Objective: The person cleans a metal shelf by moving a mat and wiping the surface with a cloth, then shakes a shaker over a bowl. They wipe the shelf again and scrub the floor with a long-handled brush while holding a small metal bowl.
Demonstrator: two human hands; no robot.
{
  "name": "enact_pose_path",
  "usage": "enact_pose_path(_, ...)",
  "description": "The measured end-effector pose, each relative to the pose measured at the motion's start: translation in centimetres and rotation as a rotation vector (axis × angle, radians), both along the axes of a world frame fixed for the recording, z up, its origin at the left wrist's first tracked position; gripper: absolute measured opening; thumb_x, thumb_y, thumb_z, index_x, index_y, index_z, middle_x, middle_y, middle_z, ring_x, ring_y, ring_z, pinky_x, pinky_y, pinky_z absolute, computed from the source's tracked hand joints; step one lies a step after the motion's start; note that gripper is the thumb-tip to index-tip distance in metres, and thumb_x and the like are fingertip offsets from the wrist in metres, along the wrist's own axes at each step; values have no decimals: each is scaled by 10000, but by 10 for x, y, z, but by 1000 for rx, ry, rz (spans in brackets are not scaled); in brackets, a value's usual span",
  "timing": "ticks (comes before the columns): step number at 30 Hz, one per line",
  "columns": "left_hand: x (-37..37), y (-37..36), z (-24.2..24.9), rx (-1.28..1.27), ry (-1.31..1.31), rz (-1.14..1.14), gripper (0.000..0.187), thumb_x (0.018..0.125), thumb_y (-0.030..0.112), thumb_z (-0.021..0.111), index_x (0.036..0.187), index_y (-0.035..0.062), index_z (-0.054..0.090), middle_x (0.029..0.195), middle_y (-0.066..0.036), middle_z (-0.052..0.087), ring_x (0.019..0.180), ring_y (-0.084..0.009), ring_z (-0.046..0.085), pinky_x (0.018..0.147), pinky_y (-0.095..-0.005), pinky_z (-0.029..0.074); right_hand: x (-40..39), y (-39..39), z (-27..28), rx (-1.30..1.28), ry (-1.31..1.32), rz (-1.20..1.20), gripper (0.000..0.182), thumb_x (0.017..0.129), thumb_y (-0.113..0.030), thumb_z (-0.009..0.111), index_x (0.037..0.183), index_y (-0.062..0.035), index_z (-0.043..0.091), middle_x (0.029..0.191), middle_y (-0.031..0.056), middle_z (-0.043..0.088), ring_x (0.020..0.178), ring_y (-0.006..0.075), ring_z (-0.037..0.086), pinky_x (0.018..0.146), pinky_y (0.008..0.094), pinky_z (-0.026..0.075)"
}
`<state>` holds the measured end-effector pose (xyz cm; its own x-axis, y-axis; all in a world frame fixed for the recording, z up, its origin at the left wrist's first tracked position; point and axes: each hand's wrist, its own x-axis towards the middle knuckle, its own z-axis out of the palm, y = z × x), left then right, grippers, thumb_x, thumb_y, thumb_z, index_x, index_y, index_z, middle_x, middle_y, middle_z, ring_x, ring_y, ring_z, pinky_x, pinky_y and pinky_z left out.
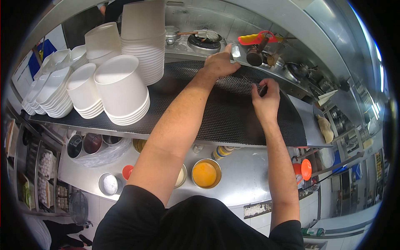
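My left hand [223, 63] reaches over the far edge of a black ribbed mat [237, 112] on the raised shelf, its index finger stretched out and thumb apart. Just past its fingertips is a small pale shiny piece [236, 51]. My right hand [267, 99] is above the right part of the mat, fingers curled toward the thumb around a small dark area. What is in that curl, if anything, I cannot make out. To the left of my forearm, white paper tubs [121, 81] stand in upside-down stacks beside nested white dishes [53, 89].
Below the shelf, a steel counter [239, 179] holds a pot of orange-yellow liquid [205, 174] and a bowl of white powder [110, 184]. Beyond the shelf are pans [204, 42] and a red-yellow handled tool [259, 38]. Another person's legs [62, 233] show at lower left.
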<state>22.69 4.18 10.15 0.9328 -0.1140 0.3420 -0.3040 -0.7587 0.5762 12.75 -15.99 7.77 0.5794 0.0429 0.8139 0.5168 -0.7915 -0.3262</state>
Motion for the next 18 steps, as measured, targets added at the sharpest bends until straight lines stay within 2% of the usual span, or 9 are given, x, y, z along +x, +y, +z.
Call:
enact_pose_path(3,0,0,0,1,-5,3,998,925,496,658,1701,74,193,1320,-224,720,1301,-350,660,1148,-460,446,1,6,1,-31,36,-28,258,878,-120,787,1027,-46,590,1053,166,589,926,383,626,825,480,516)
enact_pose_path(9,7,0,-6,-22,-50,-8,993,918,501,666,1695,81,213,1249,-187,751,1249,-330,689,1098,-446,485,18,14,1,-232,56,-2,275,875,-130,790,1056,-54,598,1082,169,589,972,401,637,838,499,528)
enact_pose_path(13,7,1,-6,20,-84,20,1032,891,511,703,1693,79,218,1215,-168,761,1201,-329,710,1071,-431,508,11,21,20,-185,94,9,264,869,-129,795,1037,-50,607,1079,174,598,988,410,642,851,499,532)
enact_pose_path(16,-1,2,0,22,4,-14,1052,864,502,750,1681,67,251,1366,-208,695,1317,-350,644,1153,-424,459,-15,19,35,-150,72,-9,258,861,-124,799,1020,-46,610,1055,176,609,1000,414,647,866,496,534)
enact_pose_path(18,-3,2,-1,16,-19,-8,1066,853,495,769,1681,67,252,1359,-205,699,1315,-346,646,1146,-422,466,-25,15,39,-124,7,-20,257,857,-121,801,1012,-44,610,1034,176,615,1004,415,650,876,493,534)
